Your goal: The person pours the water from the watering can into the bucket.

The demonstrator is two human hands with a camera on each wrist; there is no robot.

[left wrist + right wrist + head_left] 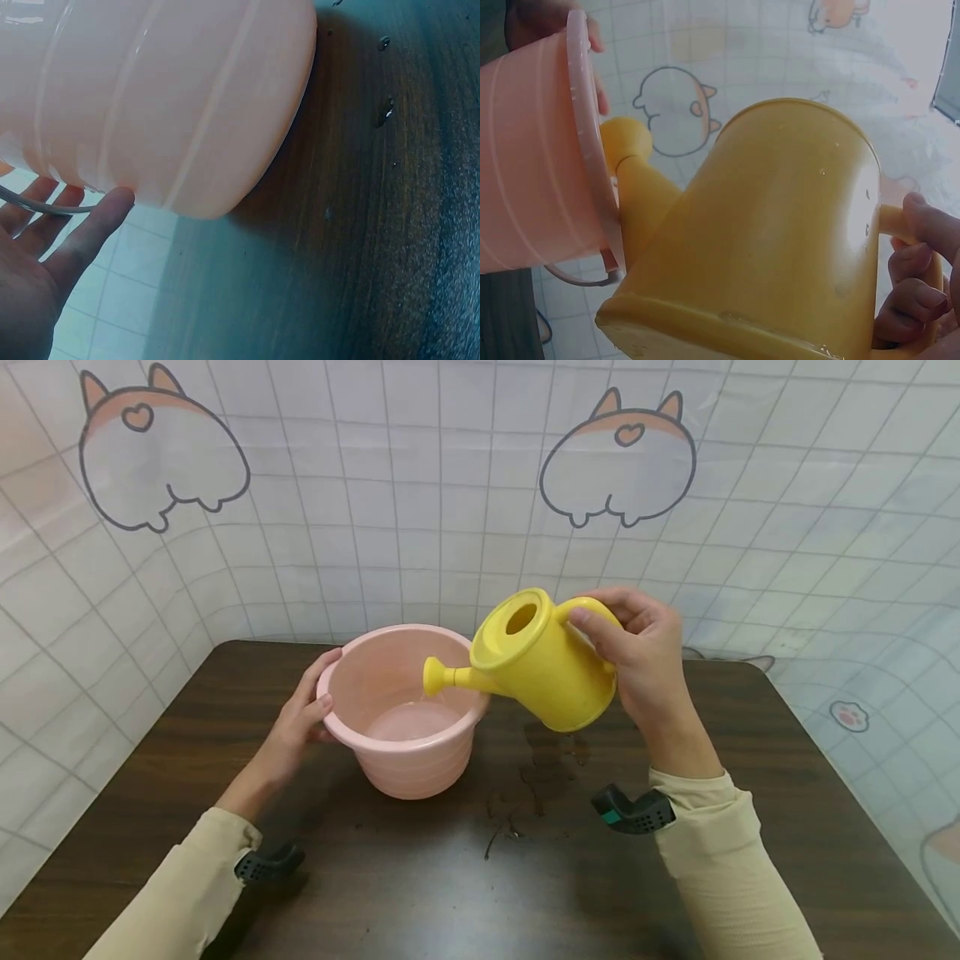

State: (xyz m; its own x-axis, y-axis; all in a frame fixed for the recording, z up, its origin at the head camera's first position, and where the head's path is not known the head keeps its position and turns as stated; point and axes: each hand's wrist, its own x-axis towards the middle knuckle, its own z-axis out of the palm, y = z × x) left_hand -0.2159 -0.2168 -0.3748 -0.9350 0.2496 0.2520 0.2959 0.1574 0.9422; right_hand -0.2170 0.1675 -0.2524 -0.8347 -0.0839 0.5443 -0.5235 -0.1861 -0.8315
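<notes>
Even bright light, fisheye-bent edges

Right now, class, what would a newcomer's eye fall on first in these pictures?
The yellow watering can, tilted in the right hand, its spout over the rim of the pink tub at the middle of the dark wooden table. The left hand rests on the tub's side.

Smooth, glossy plastic forms the pink basin point(408, 752) and yellow watering can point(551, 672); the desk point(420, 877) beneath the basin is dark, satin-finished wood grain.
</notes>
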